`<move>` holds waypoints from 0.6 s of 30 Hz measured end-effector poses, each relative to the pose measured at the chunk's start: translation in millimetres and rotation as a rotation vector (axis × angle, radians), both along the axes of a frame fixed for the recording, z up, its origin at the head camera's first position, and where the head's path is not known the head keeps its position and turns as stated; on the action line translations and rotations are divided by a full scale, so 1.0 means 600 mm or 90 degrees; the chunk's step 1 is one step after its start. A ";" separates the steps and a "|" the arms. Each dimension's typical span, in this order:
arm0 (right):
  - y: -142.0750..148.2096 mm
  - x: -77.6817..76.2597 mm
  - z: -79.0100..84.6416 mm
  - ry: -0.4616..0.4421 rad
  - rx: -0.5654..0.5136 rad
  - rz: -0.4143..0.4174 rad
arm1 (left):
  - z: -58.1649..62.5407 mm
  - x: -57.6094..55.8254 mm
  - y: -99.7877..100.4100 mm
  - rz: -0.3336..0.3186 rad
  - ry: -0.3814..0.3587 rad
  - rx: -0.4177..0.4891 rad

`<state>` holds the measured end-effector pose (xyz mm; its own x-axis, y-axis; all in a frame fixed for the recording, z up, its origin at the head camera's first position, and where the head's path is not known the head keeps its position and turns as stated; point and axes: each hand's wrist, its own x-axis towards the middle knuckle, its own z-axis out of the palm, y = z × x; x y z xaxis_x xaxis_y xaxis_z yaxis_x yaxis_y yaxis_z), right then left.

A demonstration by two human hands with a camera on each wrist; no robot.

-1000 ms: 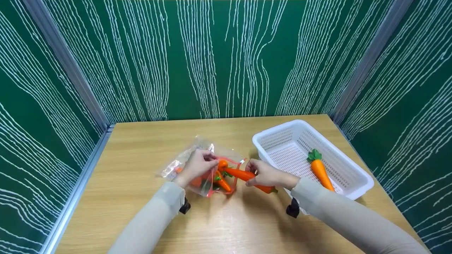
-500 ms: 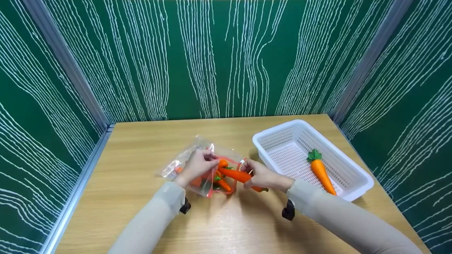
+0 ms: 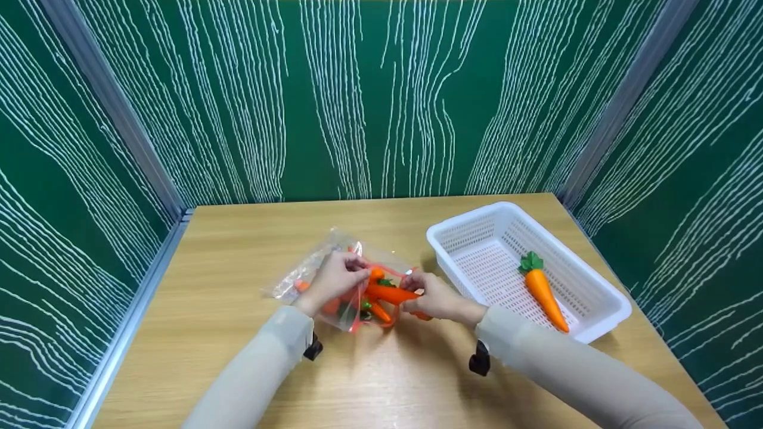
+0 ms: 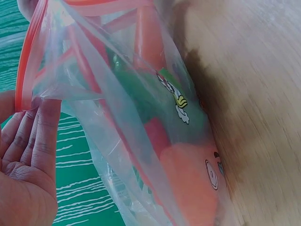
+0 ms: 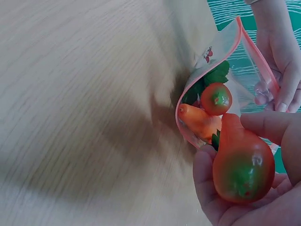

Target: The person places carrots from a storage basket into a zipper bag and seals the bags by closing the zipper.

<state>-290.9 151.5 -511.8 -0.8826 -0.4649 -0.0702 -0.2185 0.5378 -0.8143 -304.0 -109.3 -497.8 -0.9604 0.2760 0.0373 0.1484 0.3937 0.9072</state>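
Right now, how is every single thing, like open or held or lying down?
Clear bag: open at the mouth, partly filled
Left hand: pinching the bag's edge
Red-orange vegetable: held, narrow end at the bag's mouth
Right hand: gripping that vegetable
White basket: upright, uncovered
Carrot: lying in the basket

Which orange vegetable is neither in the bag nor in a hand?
The leafy-topped carrot, lying in the white basket; the others visible are in the clear bag, except the one the right hand holds at the bag's mouth.
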 end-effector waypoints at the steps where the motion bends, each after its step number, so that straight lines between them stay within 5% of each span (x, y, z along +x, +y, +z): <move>1: -0.001 0.000 -0.001 -0.007 0.001 0.000 | 0.000 0.000 0.000 -0.003 -0.003 0.003; 18: -0.021 0.001 0.000 -0.064 -0.031 -0.001 | 0.001 0.001 -0.002 -0.006 -0.020 0.001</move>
